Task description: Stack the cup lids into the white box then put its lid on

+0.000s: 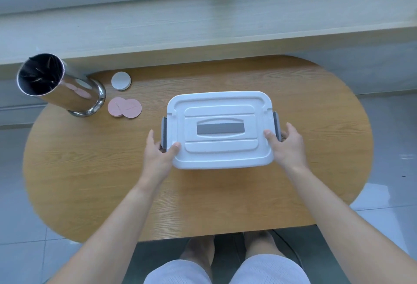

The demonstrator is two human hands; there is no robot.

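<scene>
The white box [220, 162] stands in the middle of the oval wooden table [203, 193] with its white lid [220, 105] on top; a grey handle [220, 129] lies flat in the lid. My left hand [159, 153] grips the box's left end at the grey latch [164, 132], thumb on the lid. My right hand [286, 146] grips the right end at the other grey latch [277, 125], thumb on the lid. Two pink cup lids [125, 107] lie overlapping on the table at the left, and a white cup lid [121, 80] lies behind them. The box's inside is hidden.
A shiny metal cylinder bin [61, 87] with a dark liner stands at the table's far left, close to the cup lids. A pale wooden sill [203, 19] runs behind the table. My knees [225, 268] show below the near edge.
</scene>
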